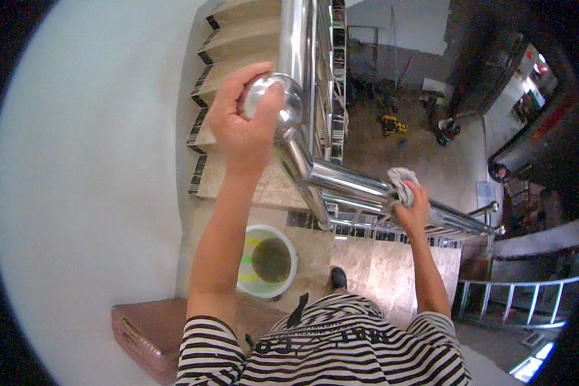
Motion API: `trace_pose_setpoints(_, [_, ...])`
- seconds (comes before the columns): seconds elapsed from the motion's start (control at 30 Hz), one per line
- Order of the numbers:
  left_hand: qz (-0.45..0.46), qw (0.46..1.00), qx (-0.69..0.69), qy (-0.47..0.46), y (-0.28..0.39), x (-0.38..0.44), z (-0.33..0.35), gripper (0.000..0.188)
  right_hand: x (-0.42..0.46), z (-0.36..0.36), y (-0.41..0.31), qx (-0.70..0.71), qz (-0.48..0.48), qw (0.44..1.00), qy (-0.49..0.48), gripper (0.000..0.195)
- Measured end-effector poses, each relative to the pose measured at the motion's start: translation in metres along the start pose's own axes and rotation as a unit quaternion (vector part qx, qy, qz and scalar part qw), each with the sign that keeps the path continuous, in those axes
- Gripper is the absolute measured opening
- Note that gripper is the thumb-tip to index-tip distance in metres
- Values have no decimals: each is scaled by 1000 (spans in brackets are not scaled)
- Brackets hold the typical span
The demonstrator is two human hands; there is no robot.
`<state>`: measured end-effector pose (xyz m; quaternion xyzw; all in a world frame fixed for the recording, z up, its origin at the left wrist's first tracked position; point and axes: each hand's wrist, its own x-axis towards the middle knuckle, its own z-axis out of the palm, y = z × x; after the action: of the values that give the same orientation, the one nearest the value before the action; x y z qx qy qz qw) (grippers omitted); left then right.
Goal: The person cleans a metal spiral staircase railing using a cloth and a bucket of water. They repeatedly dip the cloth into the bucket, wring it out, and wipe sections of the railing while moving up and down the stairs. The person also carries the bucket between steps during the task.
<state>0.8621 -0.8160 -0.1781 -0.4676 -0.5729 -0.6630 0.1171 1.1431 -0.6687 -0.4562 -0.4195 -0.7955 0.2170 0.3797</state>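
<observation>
My left hand (246, 120) is wrapped around a shiny metal ball finial (289, 103) on top of the stair railing post. Farther right, my right hand (416, 207) grips a light grey cloth (402, 186), which lies against the polished metal handrail (350, 182). The cloth bunches over the rail and hides part of it. Below my left hand, a whitish round bucket (293, 260) with dark liquid in it stands on the tiled landing.
Tiled stairs (236, 82) with dark edging rise beside the pale wall (91, 159). A brown suitcase (149, 318) sits at the lower left. Beyond the railing lies a lower floor with a yellow toy-like object (393, 125). A metal ladder-like frame (521, 284) is at the right.
</observation>
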Motion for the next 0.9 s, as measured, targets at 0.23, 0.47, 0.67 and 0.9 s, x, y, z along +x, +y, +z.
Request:
trace_pose_setpoints(0.23, [15, 1000, 10, -13, -8, 1, 0, 26, 60, 60, -185, 185, -178, 963, -76, 51])
trace_pose_setpoints(0.47, [40, 998, 54, 3, -10, 1, -8, 25, 64, 66, -232, 565, 12, 823, -59, 64])
trace_pose_setpoints(0.67, [29, 999, 23, 3, -11, -2, 0, 27, 117, 100, -240, 679, 76, 731, -12, 61])
trace_pose_setpoints(0.9, [27, 1000, 2, 2, -14, 1, 1, 26, 79, 85, -182, 367, -127, 908, -155, 50])
